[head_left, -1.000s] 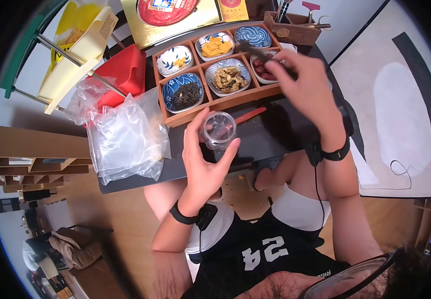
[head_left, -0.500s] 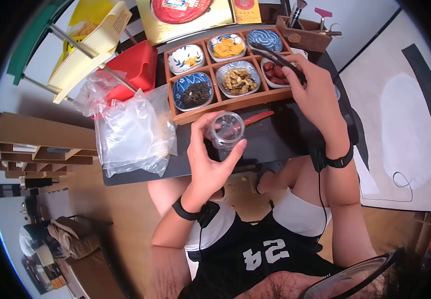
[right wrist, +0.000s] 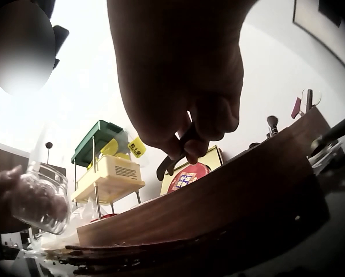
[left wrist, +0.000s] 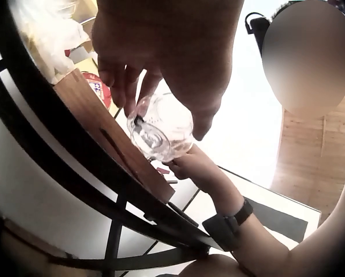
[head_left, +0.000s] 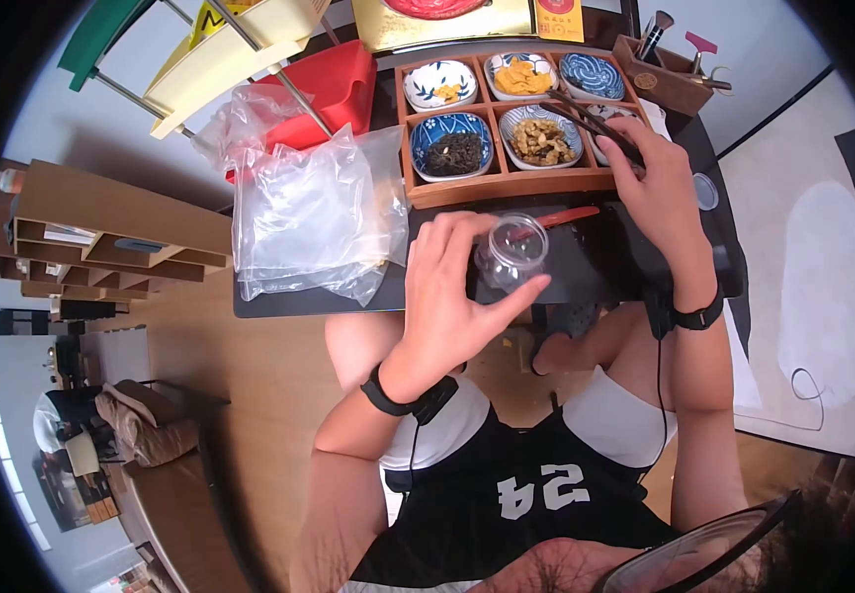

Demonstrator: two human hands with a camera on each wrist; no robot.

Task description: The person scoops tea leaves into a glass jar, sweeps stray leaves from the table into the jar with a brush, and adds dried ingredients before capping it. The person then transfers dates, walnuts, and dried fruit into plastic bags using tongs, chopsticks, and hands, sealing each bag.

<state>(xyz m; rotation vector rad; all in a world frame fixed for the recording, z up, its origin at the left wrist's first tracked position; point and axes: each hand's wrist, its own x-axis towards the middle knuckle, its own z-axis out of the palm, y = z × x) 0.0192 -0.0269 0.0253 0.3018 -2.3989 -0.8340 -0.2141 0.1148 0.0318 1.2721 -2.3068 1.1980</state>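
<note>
My left hand [head_left: 452, 296] holds a clear, open-topped jar [head_left: 516, 259] above the dark table, with fingers and thumb around its sides. Near the right side of the wooden tray [head_left: 507, 188], my right hand [head_left: 660, 193] grips dark tongs [head_left: 610, 130], whose tips point left over the tray between bowls. Walnut-like pieces [head_left: 541, 145] fill a patterned bowl just left of that hand. The tray also has dark dried leaves [head_left: 454, 155], yellow flakes [head_left: 523, 77] and a blue wave-patterned bowl [head_left: 591, 76]. The right hand mostly hides the front right bowl.
Clear plastic bags [head_left: 304, 212] lie left of the tray, beside a red bin [head_left: 334, 89] and a tiered rack. A red-handled tool [head_left: 568, 215] rests behind the jar. A brown box of brushes [head_left: 665, 84] stands back right, with a round lid [head_left: 706, 192] near the table's right edge.
The head view has shifted, placing the tray farther right and higher. Relative to the tray, my right hand has moved left, now covering most of the red dates. The left hand still holds the jar.
</note>
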